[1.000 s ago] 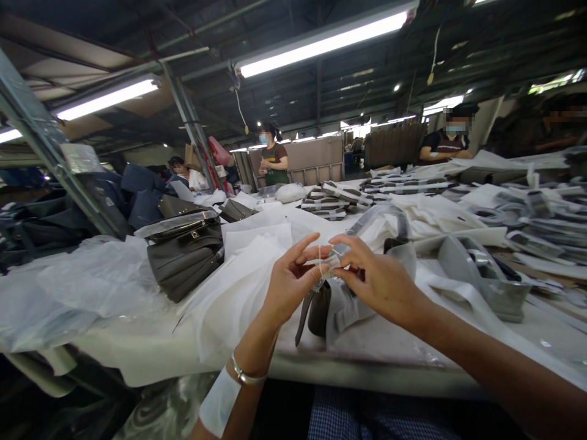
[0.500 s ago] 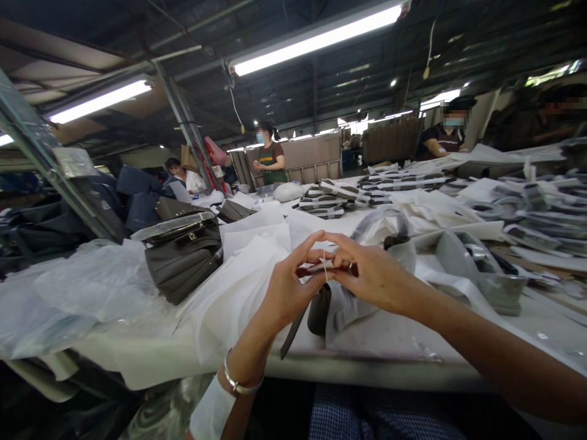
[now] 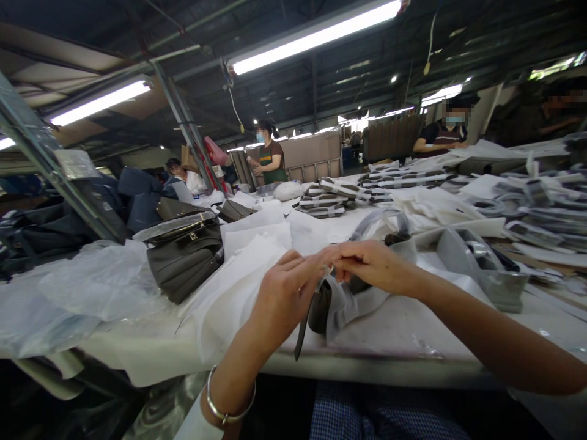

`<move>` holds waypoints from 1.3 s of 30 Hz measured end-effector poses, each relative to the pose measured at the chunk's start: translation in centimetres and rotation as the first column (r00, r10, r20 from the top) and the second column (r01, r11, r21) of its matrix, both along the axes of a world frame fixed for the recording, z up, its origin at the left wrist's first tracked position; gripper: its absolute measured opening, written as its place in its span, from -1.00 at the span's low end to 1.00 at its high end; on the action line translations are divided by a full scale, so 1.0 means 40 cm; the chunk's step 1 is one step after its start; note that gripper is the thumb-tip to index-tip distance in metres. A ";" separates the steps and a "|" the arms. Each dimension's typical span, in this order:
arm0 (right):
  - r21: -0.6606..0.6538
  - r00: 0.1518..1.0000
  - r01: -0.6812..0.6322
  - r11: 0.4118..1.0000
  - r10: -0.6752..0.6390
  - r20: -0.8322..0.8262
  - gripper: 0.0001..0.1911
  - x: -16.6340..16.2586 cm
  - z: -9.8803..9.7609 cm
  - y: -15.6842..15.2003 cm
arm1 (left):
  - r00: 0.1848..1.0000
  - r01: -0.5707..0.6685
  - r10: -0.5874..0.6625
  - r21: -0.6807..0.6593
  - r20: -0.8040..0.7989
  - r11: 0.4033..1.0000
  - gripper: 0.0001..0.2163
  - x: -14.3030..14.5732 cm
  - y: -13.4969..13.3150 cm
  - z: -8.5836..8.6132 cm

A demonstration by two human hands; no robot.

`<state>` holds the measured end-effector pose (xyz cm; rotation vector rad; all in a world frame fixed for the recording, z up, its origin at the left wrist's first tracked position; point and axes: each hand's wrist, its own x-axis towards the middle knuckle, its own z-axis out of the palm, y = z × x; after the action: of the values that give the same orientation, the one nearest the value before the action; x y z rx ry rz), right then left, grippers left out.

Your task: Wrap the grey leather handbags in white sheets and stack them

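My left hand (image 3: 285,294) and my right hand (image 3: 376,267) meet over the bench, their fingertips touching. Both are closed, with the fingers curled inward. Under my left fingers hangs a dark grey-brown strap (image 3: 320,308), with a rounded fold and a narrow loose end pointing down. A small pale bit shows between the fingertips, too small to make out. Just behind and beneath my right hand, clear plastic wrap (image 3: 342,315) lies around part of the dark material. What my right fingers pinch is hidden by the hand.
White paper sheets (image 3: 243,278) and a dark pleated handbag (image 3: 188,260) lie to the left, beside crumpled plastic bags (image 3: 101,281). At the right are a grey open box-shaped piece (image 3: 498,284) and piles of wrapped straps (image 3: 545,214). Other people stand across the bench.
A thin white band stretched between my fingers is no longer visible. My hands have turned over and closed together, and the strap's loose end has swung right.
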<state>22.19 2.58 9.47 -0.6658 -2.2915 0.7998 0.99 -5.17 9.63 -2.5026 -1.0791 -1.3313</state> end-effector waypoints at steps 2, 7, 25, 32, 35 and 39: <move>0.022 0.992 0.102 0.995 -0.100 -0.079 -0.77 0.001 -0.017 -0.001 | 0.978 -0.091 0.098 -0.043 0.183 0.995 -0.56 -0.011 -0.001 -0.009; 0.116 0.959 0.244 0.963 -0.222 -0.174 -0.77 -0.009 -0.068 -0.030 | 0.826 -0.145 0.202 -0.148 0.526 0.978 -0.53 -0.019 -0.019 -0.044; 0.442 0.969 0.217 0.871 -0.245 0.008 -0.61 -0.048 -0.172 -0.050 | 0.885 0.136 -0.032 -0.191 0.464 0.972 -0.62 0.021 -0.079 -0.085; 0.374 0.940 0.337 0.864 -0.334 -0.076 -0.57 -0.062 -0.204 -0.037 | 0.661 0.032 0.352 -0.494 0.663 0.869 -0.67 -0.016 -0.005 -0.238; 0.390 0.940 0.339 0.856 -0.327 -0.099 -0.58 -0.059 -0.203 -0.038 | 0.671 0.165 0.340 -0.580 0.659 0.798 -0.72 0.003 -0.007 -0.284; 0.369 0.933 0.357 0.858 -0.342 -0.108 -0.66 -0.055 -0.204 -0.048 | 0.569 0.327 0.298 -0.543 0.766 0.773 -0.73 0.026 0.001 -0.296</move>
<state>20.00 0.67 1.29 -0.8386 -2.1147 0.1799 2.02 -5.15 -2.21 -2.1367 -1.9775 -2.6959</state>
